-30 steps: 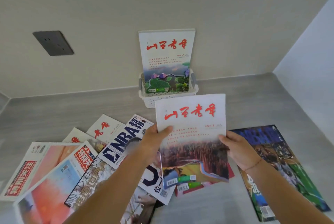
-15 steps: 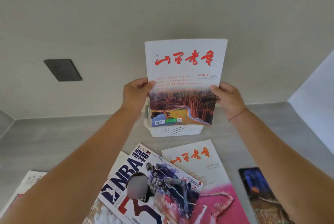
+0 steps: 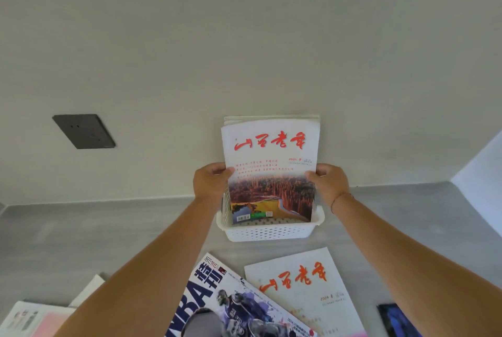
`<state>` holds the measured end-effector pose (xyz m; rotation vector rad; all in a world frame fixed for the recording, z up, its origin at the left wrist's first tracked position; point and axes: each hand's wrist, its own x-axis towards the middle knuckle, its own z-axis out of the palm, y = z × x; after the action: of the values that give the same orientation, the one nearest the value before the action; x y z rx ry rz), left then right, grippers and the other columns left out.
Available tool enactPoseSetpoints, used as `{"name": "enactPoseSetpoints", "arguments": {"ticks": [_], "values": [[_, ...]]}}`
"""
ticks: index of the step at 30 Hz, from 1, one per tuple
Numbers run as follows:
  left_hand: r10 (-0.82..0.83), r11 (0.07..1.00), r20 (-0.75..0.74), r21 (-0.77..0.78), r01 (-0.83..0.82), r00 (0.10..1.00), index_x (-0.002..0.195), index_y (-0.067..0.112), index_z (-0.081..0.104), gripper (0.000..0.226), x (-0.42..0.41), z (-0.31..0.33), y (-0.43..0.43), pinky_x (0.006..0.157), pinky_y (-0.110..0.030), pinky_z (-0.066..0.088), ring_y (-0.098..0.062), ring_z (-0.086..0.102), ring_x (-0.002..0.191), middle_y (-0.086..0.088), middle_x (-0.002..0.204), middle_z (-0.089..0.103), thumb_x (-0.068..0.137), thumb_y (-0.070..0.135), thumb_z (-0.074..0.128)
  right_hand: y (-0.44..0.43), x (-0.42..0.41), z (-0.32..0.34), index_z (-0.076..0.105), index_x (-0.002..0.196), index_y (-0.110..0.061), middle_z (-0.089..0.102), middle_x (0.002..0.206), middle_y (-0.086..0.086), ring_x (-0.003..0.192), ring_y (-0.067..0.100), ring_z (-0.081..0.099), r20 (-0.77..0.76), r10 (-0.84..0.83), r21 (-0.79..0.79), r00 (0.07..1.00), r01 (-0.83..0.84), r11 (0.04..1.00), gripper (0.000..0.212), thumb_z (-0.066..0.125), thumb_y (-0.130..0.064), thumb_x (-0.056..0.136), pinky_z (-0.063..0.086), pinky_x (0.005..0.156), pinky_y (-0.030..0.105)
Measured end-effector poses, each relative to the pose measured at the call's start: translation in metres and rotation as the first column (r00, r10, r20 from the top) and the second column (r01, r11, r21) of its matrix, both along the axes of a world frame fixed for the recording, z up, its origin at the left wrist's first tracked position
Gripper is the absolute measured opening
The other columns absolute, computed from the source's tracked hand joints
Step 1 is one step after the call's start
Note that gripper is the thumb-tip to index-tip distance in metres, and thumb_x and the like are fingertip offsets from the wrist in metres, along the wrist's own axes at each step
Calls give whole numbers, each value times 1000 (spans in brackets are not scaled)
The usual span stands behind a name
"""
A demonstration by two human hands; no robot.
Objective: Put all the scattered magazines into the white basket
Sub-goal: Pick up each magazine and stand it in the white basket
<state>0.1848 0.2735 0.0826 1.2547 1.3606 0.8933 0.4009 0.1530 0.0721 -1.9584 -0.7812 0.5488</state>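
both hands grip one magazine point(image 3: 271, 170) upright, the left hand point(image 3: 210, 184) on one side edge and the right hand point(image 3: 328, 184) on the other; white cover, red brush title, autumn forest photo, its bottom inside the white basket point(image 3: 267, 230) below the hands.

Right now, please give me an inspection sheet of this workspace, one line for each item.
Surface: grey countertop, meeting a pale wall.
Job's things: white basket against the wall; held magazine upright, its lower edge inside the basket, another magazine behind it.
Clutter: NBA magazine, white red-titled magazine, dark magazine and pale ones lie flat nearby.
Grippers: left hand and right hand grip the held magazine's side edges.
Cables: nothing seen.
Surroundings: dark wall socket.
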Motion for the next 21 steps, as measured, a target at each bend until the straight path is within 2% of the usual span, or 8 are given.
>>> {"name": "enactPoseSetpoints", "arguments": {"ticks": [4,8,11,14,18,21], "values": [[42,999,-25,4,-42,999,94,11,70,19,4,-4,8,85,-41,57,-26,69,87,-7,92,73,77,14,74,7,1,-4,69,87,-8,72,95,12,81,28,65,33,-28,-15,999,28,999,13,59,-16,87,55,77,35],[30,999,-66,36,-28,997,106,14,70,26,8,-5,14,87,-41,56,-24,69,90,-4,101,74,80,14,71,12,6,-3,62,87,-13,71,96,11,88,29,66,18,-83,-7,996,83,997,5,60,-17,85,54,86,42],[60,997,-71,46,-57,996,102,17,73,22,11,-8,17,84,-37,57,-22,68,87,-2,101,74,80,16,70,17,6,-2,56,108,-13,67,108,9,92,22,61,-9,-116,-3,993,115,993,24,62,-18,85,48,87,34],[81,995,-91,73,-75,993,101,18,73,21,12,-9,19,81,-35,57,-20,69,84,-1,99,75,80,19,70,24,4,-2,53,122,-7,66,115,13,103,29,61,21,-82,-80,996,83,993,38,59,-19,87,46,92,36],[116,981,-132,169,-93,984,94,17,74,15,16,-4,22,59,-18,47,-12,65,71,2,90,74,79,22,71,28,0,-3,65,108,-6,68,113,13,101,30,63,71,-51,-110,996,59,992,24,55,-16,89,46,83,29],[121,973,-163,216,-84,979,93,16,74,15,17,-2,22,55,-15,43,-9,61,68,3,87,72,81,24,70,30,-2,-1,66,106,-5,69,112,14,101,30,63,85,-67,-75,994,73,995,24,51,-13,89,46,84,28]]}}
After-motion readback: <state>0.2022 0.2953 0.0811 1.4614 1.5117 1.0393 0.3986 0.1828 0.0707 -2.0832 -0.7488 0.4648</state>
